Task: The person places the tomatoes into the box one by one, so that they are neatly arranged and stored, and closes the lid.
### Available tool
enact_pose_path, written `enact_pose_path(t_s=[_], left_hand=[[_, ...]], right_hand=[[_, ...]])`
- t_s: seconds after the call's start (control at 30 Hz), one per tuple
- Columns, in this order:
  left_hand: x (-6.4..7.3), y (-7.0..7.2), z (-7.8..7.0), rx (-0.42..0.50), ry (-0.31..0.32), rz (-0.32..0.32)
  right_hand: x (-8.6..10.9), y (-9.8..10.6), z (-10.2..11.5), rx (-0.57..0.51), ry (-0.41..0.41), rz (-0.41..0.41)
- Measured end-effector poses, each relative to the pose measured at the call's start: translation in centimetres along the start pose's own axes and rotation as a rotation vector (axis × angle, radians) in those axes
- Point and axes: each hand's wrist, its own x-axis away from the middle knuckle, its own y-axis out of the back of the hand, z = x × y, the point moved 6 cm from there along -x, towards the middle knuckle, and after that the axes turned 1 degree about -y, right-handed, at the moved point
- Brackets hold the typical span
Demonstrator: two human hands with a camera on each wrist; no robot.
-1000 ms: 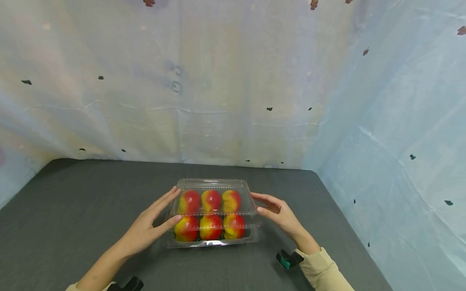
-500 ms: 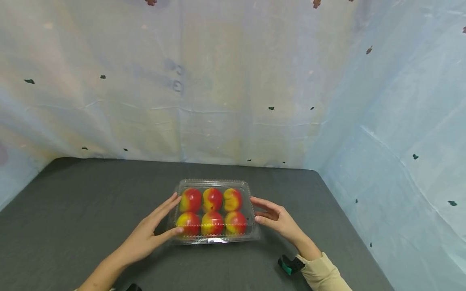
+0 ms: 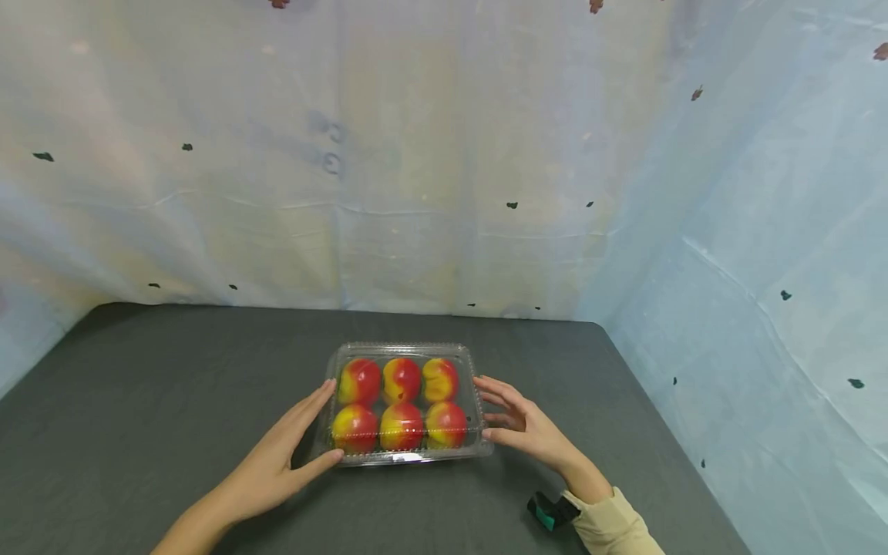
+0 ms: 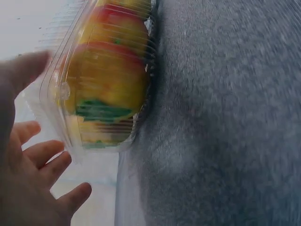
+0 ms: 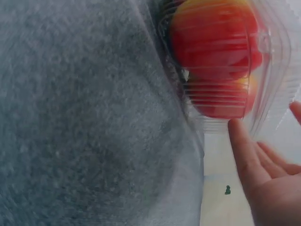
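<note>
A clear plastic clamshell box (image 3: 404, 349) sits on the dark table, its lid down over two rows of round red-and-yellow fruits (image 3: 401, 426). At the box's left side is my left hand (image 3: 280, 456), thumb near the front left corner and fingertips along the left edge. My right hand (image 3: 523, 422) is at the right side, thumb by the front right corner and fingers reaching along the edge. In the left wrist view the hand's thumb (image 4: 30, 70) overlaps the lid's rim. The right wrist view has a fingertip (image 5: 234, 125) right at the ribbed wall.
The dark grey tabletop (image 3: 173, 385) spreads around the box. Pale sheeting (image 3: 416, 154) with small dark leaf marks hangs behind the table, and bluish sheeting (image 3: 763, 231) hangs along its right side. A black-and-green device (image 3: 544, 512) sits at the right wrist.
The lid has come down from its raised position onto the base. Both hands have shifted slightly toward the front corners of the box.
</note>
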Motion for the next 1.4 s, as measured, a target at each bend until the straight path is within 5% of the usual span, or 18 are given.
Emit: enact_pose_path(t_s=[0.13,0.43,0.57,0.77,1.17,1.4], left_hand=[[0.5,0.2,0.1,0.052,0.017,0.035],[0.7,0.3,0.9,0.199,0.185,0.178],[0.4,0.2,1.4,0.387,0.266,0.244],[0.3,-0.3,1.6,0.699,0.337,0.297],[0.1,-0.6,1.3,0.821,0.305,0.297],[-0.2,-0.5,1.1,0.786,0.335,0.289]], right_hand=[[0.1,-0.4,-0.1,-0.028,-0.03,0.018],[0.3,-0.8,-0.8,-0.076,-0.21,-0.001],[0.5,-1.0,-1.2,-0.14,-0.299,0.019],[0.7,-1.1,-1.3,-0.243,-0.317,0.07],[0.7,-1.1,-2.1,-0.506,-0.298,0.072],[0.5,-1.1,-2.0,-0.495,-0.27,0.089]])
